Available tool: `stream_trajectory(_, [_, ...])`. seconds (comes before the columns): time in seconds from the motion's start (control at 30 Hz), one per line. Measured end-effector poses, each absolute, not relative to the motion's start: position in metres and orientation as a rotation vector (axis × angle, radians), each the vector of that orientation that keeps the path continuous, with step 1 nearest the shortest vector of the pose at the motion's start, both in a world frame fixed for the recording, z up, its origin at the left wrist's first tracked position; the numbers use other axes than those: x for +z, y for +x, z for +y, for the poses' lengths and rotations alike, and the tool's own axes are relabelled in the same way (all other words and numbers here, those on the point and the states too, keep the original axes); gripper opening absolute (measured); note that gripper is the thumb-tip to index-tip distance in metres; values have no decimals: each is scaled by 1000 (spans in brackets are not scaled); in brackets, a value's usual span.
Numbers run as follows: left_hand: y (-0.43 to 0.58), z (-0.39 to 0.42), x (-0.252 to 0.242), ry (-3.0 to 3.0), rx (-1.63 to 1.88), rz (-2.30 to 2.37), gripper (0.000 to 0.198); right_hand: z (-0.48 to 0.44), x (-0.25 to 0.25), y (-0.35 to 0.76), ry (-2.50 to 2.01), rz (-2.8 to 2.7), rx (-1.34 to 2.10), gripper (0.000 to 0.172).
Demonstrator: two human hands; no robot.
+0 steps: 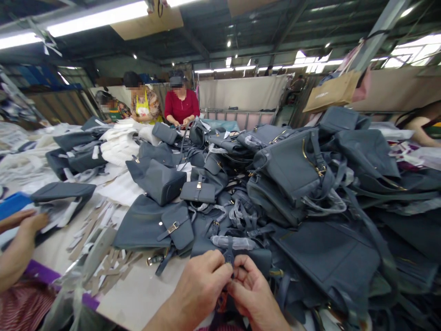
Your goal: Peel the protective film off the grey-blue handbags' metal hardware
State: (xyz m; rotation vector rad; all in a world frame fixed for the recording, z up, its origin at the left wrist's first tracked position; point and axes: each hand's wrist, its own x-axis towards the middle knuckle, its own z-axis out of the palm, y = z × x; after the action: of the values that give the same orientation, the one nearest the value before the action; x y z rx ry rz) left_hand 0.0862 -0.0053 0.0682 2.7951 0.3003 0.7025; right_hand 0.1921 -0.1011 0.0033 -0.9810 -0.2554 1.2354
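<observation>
Strap (229, 252) runs lengthwise toward the wearer, tip seemingly between both hands (201, 285) (255, 292).

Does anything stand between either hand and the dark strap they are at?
Nothing visible does: the left hand and right hand are both at the dark strap. The plastic-wrapped handle lies beyond them, not in between.

Bag workshop: big heap of dk grey handbags (284, 168) mid-frame, w/ co-workers (184, 105) behind it, upper L. Strip lights (99, 19) & roof beams (195, 42) along top of frame.
</observation>
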Motion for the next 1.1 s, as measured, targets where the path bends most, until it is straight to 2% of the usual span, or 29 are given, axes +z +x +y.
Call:
stream_trajectory(0.13, [93, -8, 58, 2738, 879, 233, 23, -104, -3, 193, -967, -229, 1320, 46])
stream_trajectory(0.27, [96, -11, 52, 2400, 848, 398, 19, -105, -7, 191, -1082, -260, 1241, 46])
stream_trajectory(0.4, [94, -8, 64, 2716, 747, 215, 21, -106, 0, 188, -1198, -338, 1033, 51])
stream_trajectory(0.57, [95, -3, 80, 3011, 518, -13, 23, -109, 8, 187, -1228, -446, 996, 49])
stream_trajectory(0.73, [104, -10, 64, 2732, 752, 299, 24, -114, 19, 191, -1264, -465, 985, 52])
stream_trajectory(0.8, [104, -9, 65, 2483, 739, 368, 19, -117, 29, 195, -1208, -431, 1062, 54])
stream_trajectory(0.97, [102, 2, 88, 2020, 555, 281, 16, -122, 41, 200, -847, -330, 1505, 53])
stream_trajectory(1.1, [113, 0, 87, 2170, 618, 458, 17, -118, 27, 193, -1133, -594, 1428, 36])
